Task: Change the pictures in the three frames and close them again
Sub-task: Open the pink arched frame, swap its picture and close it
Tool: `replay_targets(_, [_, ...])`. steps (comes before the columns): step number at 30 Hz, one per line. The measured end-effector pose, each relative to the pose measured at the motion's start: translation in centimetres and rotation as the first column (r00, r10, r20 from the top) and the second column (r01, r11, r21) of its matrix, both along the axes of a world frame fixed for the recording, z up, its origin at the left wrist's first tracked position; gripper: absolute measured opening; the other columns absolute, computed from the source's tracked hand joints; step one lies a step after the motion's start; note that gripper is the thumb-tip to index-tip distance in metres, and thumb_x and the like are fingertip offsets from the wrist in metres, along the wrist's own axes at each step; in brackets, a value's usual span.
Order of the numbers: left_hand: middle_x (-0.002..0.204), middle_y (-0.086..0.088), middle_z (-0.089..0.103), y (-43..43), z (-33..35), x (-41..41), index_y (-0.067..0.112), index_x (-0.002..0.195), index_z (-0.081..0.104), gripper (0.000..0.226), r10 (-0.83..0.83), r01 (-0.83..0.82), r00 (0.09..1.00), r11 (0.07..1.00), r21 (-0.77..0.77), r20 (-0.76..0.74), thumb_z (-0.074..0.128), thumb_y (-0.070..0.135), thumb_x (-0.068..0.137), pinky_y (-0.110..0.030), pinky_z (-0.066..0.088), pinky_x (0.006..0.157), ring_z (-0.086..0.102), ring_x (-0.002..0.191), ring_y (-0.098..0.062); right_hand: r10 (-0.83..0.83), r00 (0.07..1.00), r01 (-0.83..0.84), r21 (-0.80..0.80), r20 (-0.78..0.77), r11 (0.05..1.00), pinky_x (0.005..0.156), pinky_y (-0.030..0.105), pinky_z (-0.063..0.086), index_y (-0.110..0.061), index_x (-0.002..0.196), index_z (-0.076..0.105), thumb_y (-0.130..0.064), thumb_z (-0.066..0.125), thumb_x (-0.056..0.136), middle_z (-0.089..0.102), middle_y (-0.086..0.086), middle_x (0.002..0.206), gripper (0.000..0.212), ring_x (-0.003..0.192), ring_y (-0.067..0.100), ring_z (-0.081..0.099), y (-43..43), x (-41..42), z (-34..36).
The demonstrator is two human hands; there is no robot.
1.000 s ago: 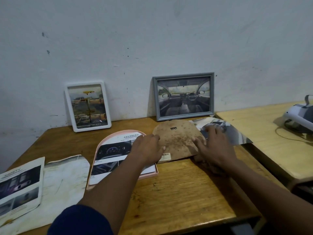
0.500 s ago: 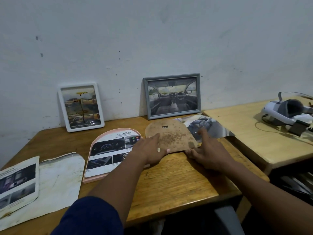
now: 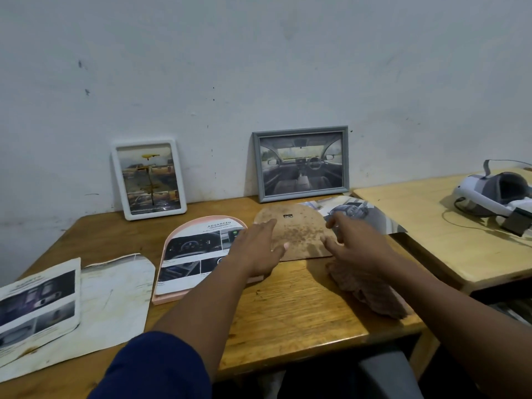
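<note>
A white frame and a grey frame lean on the wall, each with a car picture inside. A pink arched frame lies flat on the table with a printed picture in it. Right of it lies a brown arched backing board, partly over a loose car picture. My left hand rests flat across the pink frame's right side, thumb touching the board's left edge. My right hand has its fingers spread at the board's right edge. Neither hand grips anything.
Two loose sheets lie at the left: a printed one over a blank stained one. A brownish cloth sits under my right wrist. A lighter second table stands at the right, carrying a white headset with a cable.
Both hands have slid from the top of the backing board out to its left and right edges. The cloth under my right wrist now shows. The view has shifted.
</note>
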State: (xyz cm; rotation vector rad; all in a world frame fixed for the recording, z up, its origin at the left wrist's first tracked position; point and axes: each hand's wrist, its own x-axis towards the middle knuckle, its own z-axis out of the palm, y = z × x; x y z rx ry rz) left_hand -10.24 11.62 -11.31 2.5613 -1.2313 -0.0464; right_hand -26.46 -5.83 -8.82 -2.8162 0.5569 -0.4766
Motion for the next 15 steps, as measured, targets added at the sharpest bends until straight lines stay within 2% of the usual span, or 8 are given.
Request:
replay_targets(3, [0.164, -0.004, 0.032, 2.2, 0.7, 1.8, 0.027, 0.160, 0.022, 0.072, 0.074, -0.070, 0.996, 0.994, -0.084, 0.041, 0.049, 0.055, 0.100, -0.049, 0.023, 0.120, 0.025, 0.152, -0.028, 0.042, 0.997, -0.049, 0.115, 0.061, 0.992, 0.076, 0.037, 0.056, -0.026, 0.120, 0.052, -0.042, 0.062, 0.092, 0.066, -0.003, 0.099, 0.034, 0.086, 0.013, 0.060, 2.1, 4.2, 1.1])
replay_targets(5, [0.164, -0.002, 0.033, 4.8, 0.9, 3.4, 0.028, 0.159, 0.026, 0.069, 0.166, -0.161, 0.986, 0.977, -0.140, 0.024, 0.052, 0.051, 0.100, -0.049, 0.026, 0.120, 0.027, 0.151, -0.027, 0.093, 0.994, -0.101, 0.172, 0.059, 0.980, 0.083, 0.040, 0.057, -0.026, 0.125, 0.051, -0.041, 0.063, 0.091, 0.068, 0.001, 0.114, 0.039, 0.096, 0.017, 0.063, 4.3, 7.4, 1.5])
replay_targets(8, [0.164, -0.001, 0.033, 9.7, 0.2, 5.9, 0.027, 0.159, 0.027, 0.068, 0.297, -0.298, 0.954, 0.941, -0.160, -0.030, 0.051, 0.052, 0.101, -0.050, 0.029, 0.120, 0.028, 0.151, -0.027, 0.166, 0.986, -0.162, 0.238, 0.004, 0.958, 0.089, 0.041, 0.055, -0.027, 0.136, 0.044, -0.042, 0.066, 0.090, 0.061, 0.003, 0.133, 0.053, 0.110, 0.022, 0.061, 8.1, 11.9, 1.1])
replay_targets(11, [0.162, -0.003, 0.036, 13.6, -1.0, 7.4, 0.027, 0.159, 0.025, 0.068, 0.361, -0.371, 0.928, 0.917, -0.148, -0.089, 0.049, 0.053, 0.101, -0.053, 0.033, 0.118, 0.031, 0.149, -0.029, 0.211, 0.973, -0.184, 0.237, -0.092, 0.954, 0.093, 0.046, 0.053, -0.030, 0.144, 0.033, -0.047, 0.064, 0.091, 0.057, 0.008, 0.138, 0.064, 0.113, 0.027, 0.059, 11.2, 15.6, -0.5])
replay_targets(13, [0.161, -0.002, 0.038, 15.2, -1.6, 7.7, 0.027, 0.159, 0.025, 0.067, 0.387, -0.401, 0.914, 0.906, -0.135, -0.120, 0.049, 0.052, 0.102, -0.054, 0.036, 0.116, 0.034, 0.147, -0.029, 0.194, 0.963, -0.163, 0.165, -0.189, 0.973, 0.108, 0.053, 0.040, -0.027, 0.151, 0.024, -0.050, 0.060, 0.092, 0.047, 0.010, 0.149, 0.073, 0.132, 0.031, 0.046, 12.6, 17.0, -1.8])
replay_targets(15, [0.158, -0.002, 0.042, 15.8, -2.1, 7.7, 0.027, 0.158, 0.027, 0.063, 0.386, -0.405, 0.913, 0.900, -0.161, -0.134, 0.045, 0.051, 0.103, -0.051, 0.041, 0.113, 0.039, 0.144, -0.027, 0.175, 0.959, -0.153, 0.111, -0.223, 0.982, 0.117, 0.056, 0.023, -0.023, 0.155, 0.020, -0.052, 0.056, 0.093, 0.035, 0.008, 0.158, 0.077, 0.146, 0.030, 0.027, 13.6, 17.5, -2.8])
